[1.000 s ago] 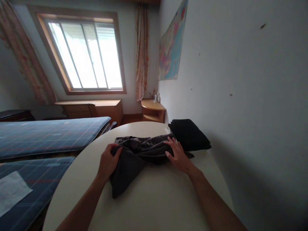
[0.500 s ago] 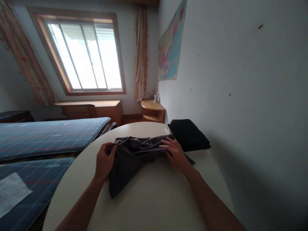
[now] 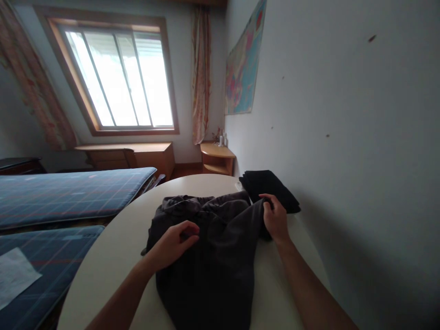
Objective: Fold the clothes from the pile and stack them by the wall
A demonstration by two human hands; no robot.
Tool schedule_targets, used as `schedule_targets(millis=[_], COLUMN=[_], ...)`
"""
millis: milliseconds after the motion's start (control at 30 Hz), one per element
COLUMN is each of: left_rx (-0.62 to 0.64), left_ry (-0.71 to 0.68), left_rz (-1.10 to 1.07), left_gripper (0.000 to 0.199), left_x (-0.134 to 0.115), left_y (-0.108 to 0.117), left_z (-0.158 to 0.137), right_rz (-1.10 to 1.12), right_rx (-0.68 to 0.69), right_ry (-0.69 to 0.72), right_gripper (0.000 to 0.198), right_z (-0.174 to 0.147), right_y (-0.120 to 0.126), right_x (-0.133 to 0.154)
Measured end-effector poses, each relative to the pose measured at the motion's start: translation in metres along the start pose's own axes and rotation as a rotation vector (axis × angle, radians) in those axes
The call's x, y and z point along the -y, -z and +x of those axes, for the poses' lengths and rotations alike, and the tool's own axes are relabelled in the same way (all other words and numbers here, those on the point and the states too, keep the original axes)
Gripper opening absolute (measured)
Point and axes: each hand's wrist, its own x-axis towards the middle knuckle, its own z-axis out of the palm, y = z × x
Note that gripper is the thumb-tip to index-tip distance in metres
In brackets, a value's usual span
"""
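Observation:
A dark grey garment [image 3: 220, 256] is spread over the round white table [image 3: 110, 256], its near end running down out of the frame. Its far part lies bunched in folds, and I cannot tell what kind of garment it is. My right hand [image 3: 276, 220] is closed on the garment's right edge and lifts it a little. Over the left side of the cloth is my left hand [image 3: 175, 243], its fingers curved with a gap between thumb and forefinger, holding nothing. A folded black cloth [image 3: 270, 190] rests at the table's far right, just behind my right hand.
On the left stand two beds with blue plaid mattresses [image 3: 75, 192], and a white paper [image 3: 17, 275] lies on the nearer one. A white wall [image 3: 343, 183] runs along the right. Behind the table are a wooden corner shelf [image 3: 218, 151] and a desk [image 3: 147, 153].
The garment has been unfolded toward me and now covers much more of the table. My right hand has moved right and gripped its edge; my left hand has let go and shifted right and nearer.

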Motion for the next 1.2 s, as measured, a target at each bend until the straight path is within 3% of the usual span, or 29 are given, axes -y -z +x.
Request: schedule_targets(millis=[133, 233, 300, 400, 500, 567, 667, 833, 933, 1067, 1200], left_rx=[-0.441, -0.635, -0.591, -0.363, -0.221, -0.200, -0.281, -0.646, -0.765, -0.724, -0.581], left_ry=[-0.065, 0.135, 0.305, 0.441, 0.364, 0.238, 0.140, 0.189, 0.258, 0.172, 0.181], left_rz=[0.562, 0.803, 0.857, 0.818, 0.799, 0.769, 0.691, 0.734, 0.850, 0.835, 0.842], left_gripper=[0.028, 0.041, 0.052, 0.058, 0.045, 0.040, 0.043, 0.045, 0.044, 0.048, 0.045], left_x=[0.016, 0.028, 0.035, 0.045, 0.050, 0.050, 0.053, 0.073, 0.078, 0.064, 0.046], left_y=[0.004, 0.017, 0.022, 0.021, 0.015, 0.015, 0.024, 0.052, 0.054, 0.034, 0.016], left_z=[0.008, 0.005, 0.002, 0.001, 0.003, 0.007, 0.010, 0.008, 0.009, 0.014, 0.014], right_rz=[-0.078, -0.146, -0.137, -0.101, -0.086, -0.106, -0.177, -0.240, -0.291, -0.307, -0.045], right_rx=[-0.029, -0.005, 0.104, 0.400, 0.671, 0.815, 0.984, 1.066, 1.067, 1.147, 1.589], right_ry=[0.154, 0.263, 0.340, 0.466, 0.538, 0.528, 0.469, 0.420, 0.418, 0.395, 0.321], right_gripper=[0.031, 0.032, 0.032, 0.032, 0.030, 0.047, 0.064, 0.032, 0.024, 0.021, 0.021], right_z=[-0.001, -0.005, -0.010, -0.022, -0.035, -0.041, -0.047, -0.052, -0.053, -0.061, -0.079], right_y=[-0.003, -0.004, -0.006, -0.012, -0.017, -0.020, -0.023, -0.024, -0.022, -0.015, -0.010], right_x=[-0.001, 0.011, 0.024, 0.044, 0.057, 0.058, 0.054, 0.057, 0.070, 0.092, 0.114])
